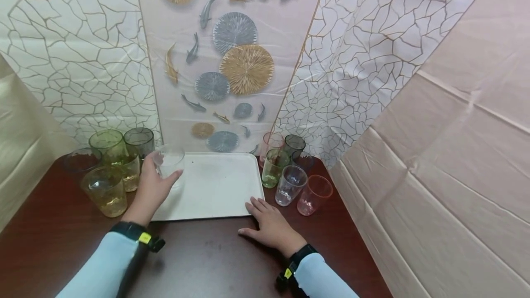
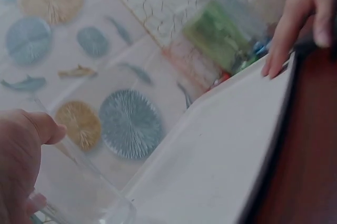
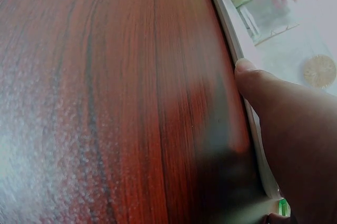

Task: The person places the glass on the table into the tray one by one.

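Note:
My left hand grips a clear drinking glass by its side, over the left end of a white rectangular tray. In the left wrist view the clear glass leans, with the thumb along its near side; part of it is hidden behind the left hand. At the tray's front right corner my right hand has its fingers extended over the rim, thumb spread to the left. The right wrist view shows the right thumb at the tray's front edge.
Left of the tray stand several tumblers, among them a yellow glass, a green glass and a grey glass. To its right are more, including a green one, a clear one and a pink one. Patterned cloth hangs behind.

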The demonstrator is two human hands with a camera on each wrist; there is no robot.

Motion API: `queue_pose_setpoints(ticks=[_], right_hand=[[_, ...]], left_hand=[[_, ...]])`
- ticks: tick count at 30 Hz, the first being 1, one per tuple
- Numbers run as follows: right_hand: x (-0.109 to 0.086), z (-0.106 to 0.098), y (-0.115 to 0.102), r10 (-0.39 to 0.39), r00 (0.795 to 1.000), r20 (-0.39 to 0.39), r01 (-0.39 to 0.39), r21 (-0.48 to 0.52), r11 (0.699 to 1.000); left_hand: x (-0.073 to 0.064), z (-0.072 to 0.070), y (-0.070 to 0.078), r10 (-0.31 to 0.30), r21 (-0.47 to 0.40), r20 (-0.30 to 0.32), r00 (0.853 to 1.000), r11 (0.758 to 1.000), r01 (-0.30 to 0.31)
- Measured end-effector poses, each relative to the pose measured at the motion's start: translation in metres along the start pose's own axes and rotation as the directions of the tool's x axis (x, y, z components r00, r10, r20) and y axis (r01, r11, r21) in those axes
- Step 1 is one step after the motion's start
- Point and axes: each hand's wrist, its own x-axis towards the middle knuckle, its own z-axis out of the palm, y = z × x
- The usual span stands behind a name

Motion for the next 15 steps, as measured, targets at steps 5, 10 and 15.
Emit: queue_pose_setpoints(ticks=[5,10,15], right_hand=[[0.001,0.000,0.000,0.009,1.000,0.008,-0.009,0.008,1.000],[0.000,-0.002,-0.001,0.010,1.000,0.003,-0.010,0.016,1.000],[-0.001,0.000,0.000,0.001,1.000,0.002,-0.001,0.017,1.000]], left_hand=[[0.035,0.013,-0.003,-0.014,0.011,0.008,1.000,1.000,0.014],[0.064,0.023,-0.006,-0.024,0.013,-0.004,1.000,1.000,0.024],[0.080,0.029,-0.010,-0.034,-0.014,0.003,0.999,0.999,0.034]])
